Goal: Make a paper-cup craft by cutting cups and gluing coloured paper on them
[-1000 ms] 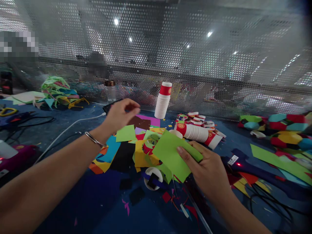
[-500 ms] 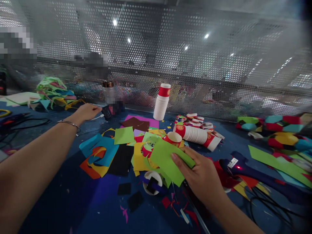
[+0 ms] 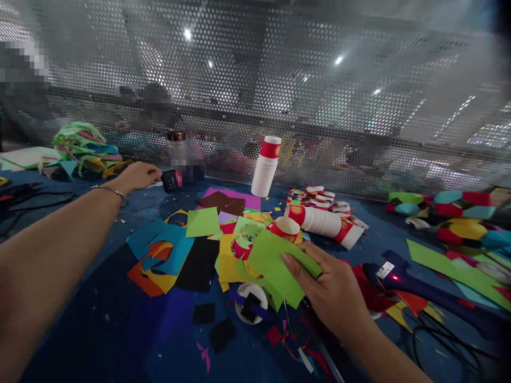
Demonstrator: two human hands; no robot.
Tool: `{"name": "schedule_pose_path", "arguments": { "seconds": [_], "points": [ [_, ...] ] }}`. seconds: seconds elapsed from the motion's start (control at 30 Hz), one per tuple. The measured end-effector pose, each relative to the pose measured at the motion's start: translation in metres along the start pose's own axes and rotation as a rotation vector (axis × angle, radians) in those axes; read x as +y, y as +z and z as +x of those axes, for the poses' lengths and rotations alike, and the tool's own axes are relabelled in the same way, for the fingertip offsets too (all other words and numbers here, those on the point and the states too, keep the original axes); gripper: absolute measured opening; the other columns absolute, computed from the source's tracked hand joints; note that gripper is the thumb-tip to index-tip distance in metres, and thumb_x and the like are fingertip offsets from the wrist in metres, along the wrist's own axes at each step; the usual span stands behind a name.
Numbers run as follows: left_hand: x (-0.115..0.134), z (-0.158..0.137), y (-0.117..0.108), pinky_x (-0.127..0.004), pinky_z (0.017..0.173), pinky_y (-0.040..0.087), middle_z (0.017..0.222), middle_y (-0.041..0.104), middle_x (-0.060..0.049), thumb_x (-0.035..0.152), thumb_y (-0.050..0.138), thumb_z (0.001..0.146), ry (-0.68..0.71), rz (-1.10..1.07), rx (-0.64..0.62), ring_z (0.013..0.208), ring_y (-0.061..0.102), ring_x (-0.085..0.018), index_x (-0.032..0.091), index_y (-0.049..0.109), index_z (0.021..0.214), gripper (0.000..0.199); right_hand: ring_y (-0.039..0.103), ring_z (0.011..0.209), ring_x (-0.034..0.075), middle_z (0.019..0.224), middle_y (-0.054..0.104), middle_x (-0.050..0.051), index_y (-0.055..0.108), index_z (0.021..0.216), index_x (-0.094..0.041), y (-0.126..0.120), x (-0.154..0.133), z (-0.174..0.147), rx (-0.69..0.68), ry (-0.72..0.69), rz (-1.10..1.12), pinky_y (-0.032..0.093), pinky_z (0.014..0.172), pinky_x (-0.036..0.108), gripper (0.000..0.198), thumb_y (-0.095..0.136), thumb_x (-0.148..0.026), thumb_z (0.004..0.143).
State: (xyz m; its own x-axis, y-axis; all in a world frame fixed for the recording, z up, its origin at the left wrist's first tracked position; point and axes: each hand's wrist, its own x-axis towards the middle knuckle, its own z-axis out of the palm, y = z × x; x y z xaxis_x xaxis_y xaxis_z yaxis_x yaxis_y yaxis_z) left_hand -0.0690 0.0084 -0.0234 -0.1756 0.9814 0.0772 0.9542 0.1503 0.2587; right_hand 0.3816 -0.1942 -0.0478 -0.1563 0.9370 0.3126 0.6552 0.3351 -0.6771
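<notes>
The right hand pinched green paper, seemingly folded along its right edge, otherwise unfolded; far left, the left hand was beside a phone, finger grip unclear.

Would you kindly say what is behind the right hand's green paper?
Beyond the green paper, a red-and-white cup shows past the upper edge and yellow paper past the left; whatever the sheet covers cannot be seen.

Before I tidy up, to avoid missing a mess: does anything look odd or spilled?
A stack of red-and-white paper cups lies on its side, oddly, since a similar stack stands. Small paper scraps litter the blue tabletop near the right hand.
</notes>
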Motion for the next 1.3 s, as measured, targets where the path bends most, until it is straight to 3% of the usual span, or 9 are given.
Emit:
{"name": "schedule_pose_path", "arguments": {
  "seconds": [0.47, 0.8, 1.03, 1.2, 1.3],
  "points": [
    [-0.013, 0.020, -0.001, -0.045, 0.089, 0.056, 0.124, 0.063, -0.009, 0.036, 0.062, 0.095, -0.043, -0.198, -0.088, 0.105, 0.064, -0.025, 0.016, 0.060, 0.124, 0.035, 0.053, 0.062, 0.014, 0.073, 0.060, 0.000, 0.063, 0.088, -0.020, -0.001, 0.000, -0.001, 0.010, 0.002, -0.007, 0.042, 0.053, 0.025, 0.025, 0.057, -0.044, 0.095],
    [-0.005, 0.008, -0.001, -0.045, 0.090, 0.056, 0.123, 0.063, -0.007, 0.038, 0.063, 0.094, -0.069, -0.256, -0.083, 0.106, 0.064, -0.027, 0.016, 0.061, 0.123, 0.036, 0.051, 0.059, 0.014, 0.068, 0.058, -0.001, 0.062, 0.085, -0.021, -0.003, -0.002, -0.003, 0.016, -0.015, -0.026, 0.040, 0.050, 0.025, 0.025, 0.056, -0.043, 0.095],
    [0.000, -0.003, 0.003, -0.045, 0.088, 0.056, 0.123, 0.063, -0.008, 0.037, 0.062, 0.095, -0.094, -0.225, 0.003, 0.105, 0.065, -0.026, 0.016, 0.061, 0.123, 0.036, 0.052, 0.059, 0.014, 0.070, 0.060, 0.000, 0.063, 0.087, -0.021, -0.003, -0.002, -0.002, 0.015, -0.021, -0.029, 0.041, 0.051, 0.025, 0.025, 0.056, -0.043, 0.095],
    [0.024, -0.020, -0.012, -0.047, 0.092, 0.054, 0.126, 0.062, -0.009, 0.038, 0.061, 0.095, -0.021, -0.103, 0.149, 0.109, 0.063, -0.027, 0.016, 0.060, 0.123, 0.036, 0.049, 0.057, 0.013, 0.067, 0.056, -0.001, 0.062, 0.082, -0.020, -0.002, -0.004, -0.002, 0.026, -0.045, -0.042, 0.037, 0.048, 0.024, 0.025, 0.057, -0.042, 0.095],
    [0.061, -0.043, -0.017, -0.037, 0.093, 0.047, 0.112, 0.070, -0.008, 0.036, 0.055, 0.097, 0.189, -0.086, 0.072, 0.107, 0.062, -0.025, 0.012, 0.067, 0.114, 0.031, 0.049, 0.057, 0.013, 0.066, 0.054, -0.002, 0.060, 0.080, -0.020, -0.001, -0.005, -0.003, 0.036, -0.049, -0.032, 0.037, 0.049, 0.024, 0.027, 0.057, -0.042, 0.095]
  ]
}}
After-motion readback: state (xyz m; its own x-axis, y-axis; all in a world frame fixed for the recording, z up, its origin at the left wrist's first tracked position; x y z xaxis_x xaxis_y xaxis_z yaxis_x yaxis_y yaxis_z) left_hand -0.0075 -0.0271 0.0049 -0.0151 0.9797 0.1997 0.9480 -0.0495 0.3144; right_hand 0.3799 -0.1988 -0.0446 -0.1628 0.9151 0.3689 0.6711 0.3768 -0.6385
